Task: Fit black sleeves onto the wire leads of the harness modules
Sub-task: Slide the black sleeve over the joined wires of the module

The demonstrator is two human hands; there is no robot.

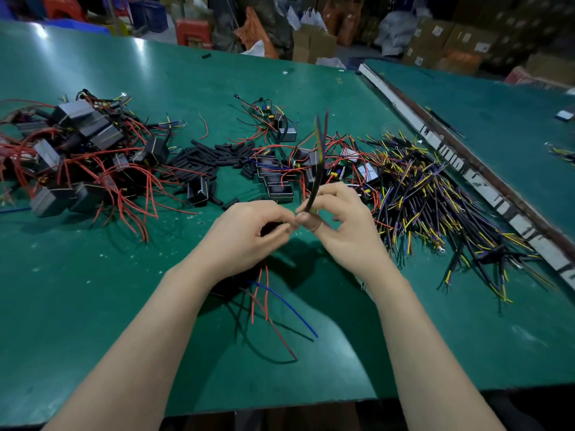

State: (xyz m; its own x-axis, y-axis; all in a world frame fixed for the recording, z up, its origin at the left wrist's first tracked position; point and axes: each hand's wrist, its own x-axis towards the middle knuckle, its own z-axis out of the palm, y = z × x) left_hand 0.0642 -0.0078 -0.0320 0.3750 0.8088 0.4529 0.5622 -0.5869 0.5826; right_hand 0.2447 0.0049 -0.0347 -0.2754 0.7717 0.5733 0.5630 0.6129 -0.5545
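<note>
Factory assembly workshop: green workbench [93, 275], harness piles [77, 157], stacked cartons [435, 38].

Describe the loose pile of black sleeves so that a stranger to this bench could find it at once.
On the green table, look between the big tangle of red-wired modules on the left and the smaller module cluster in the middle. The black sleeves lie there in a loose heap. Unlike everything around them, they are short plain black tubes with no coloured wires.

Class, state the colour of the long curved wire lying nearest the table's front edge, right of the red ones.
Blue wire, clearest in the head view.
</note>
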